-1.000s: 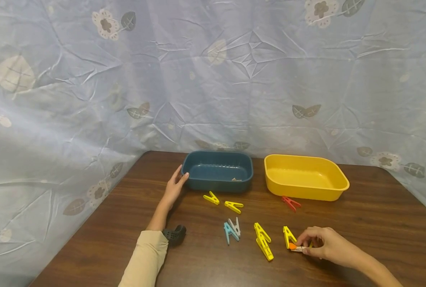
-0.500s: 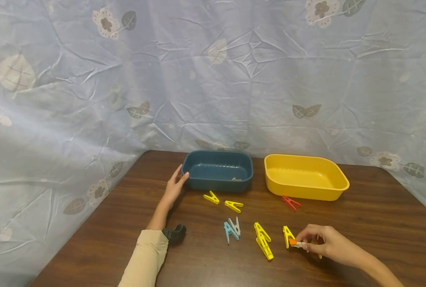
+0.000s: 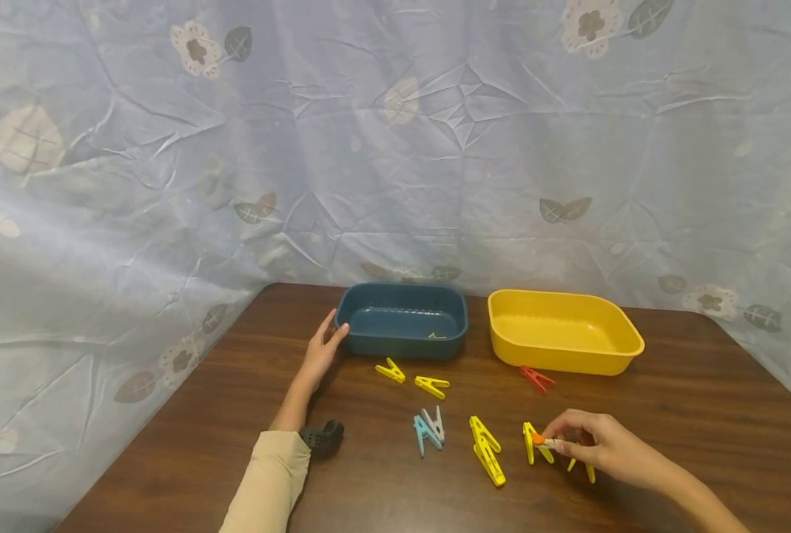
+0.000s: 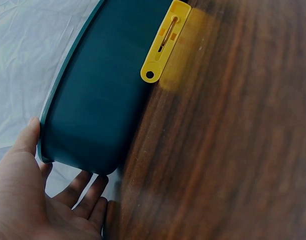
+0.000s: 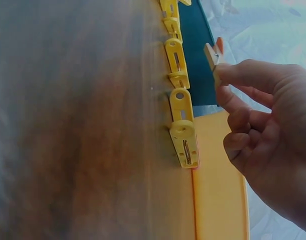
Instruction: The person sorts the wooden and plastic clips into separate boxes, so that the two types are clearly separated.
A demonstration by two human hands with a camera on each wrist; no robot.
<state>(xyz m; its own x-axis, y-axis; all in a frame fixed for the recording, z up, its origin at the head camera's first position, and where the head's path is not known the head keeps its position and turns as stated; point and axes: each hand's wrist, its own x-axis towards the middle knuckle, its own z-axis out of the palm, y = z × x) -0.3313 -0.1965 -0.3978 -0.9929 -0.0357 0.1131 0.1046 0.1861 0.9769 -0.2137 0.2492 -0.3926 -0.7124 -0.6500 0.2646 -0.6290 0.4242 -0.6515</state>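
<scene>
My right hand [image 3: 598,444] pinches a small wooden clothespin [image 5: 213,59] with an orange end between thumb and fingertips, above the table. Just under it is a yellow clothespin [image 3: 528,448]; another yellow clothespin [image 3: 590,472] lies partly hidden below the hand. On the far left, my left hand [image 3: 320,355] rests against the corner of a dark blue tub [image 3: 402,348]. In the left wrist view its thumb touches the rim, and its spread fingers lie along the side wall.
A yellow tub [image 3: 561,360] stands right of the blue one, with a red clothespin [image 3: 536,380] before it. Yellow clothespins [image 3: 431,386], a light blue clothespin [image 3: 427,434] and a grey clothespin [image 3: 434,423] lie mid-table. A small pale mark or object [image 3: 436,337] shows inside the blue tub.
My right hand has raised the wooden clothespin slightly off the table, uncovering more of the yellow clothespin beneath. The left hand stays at the blue tub.
</scene>
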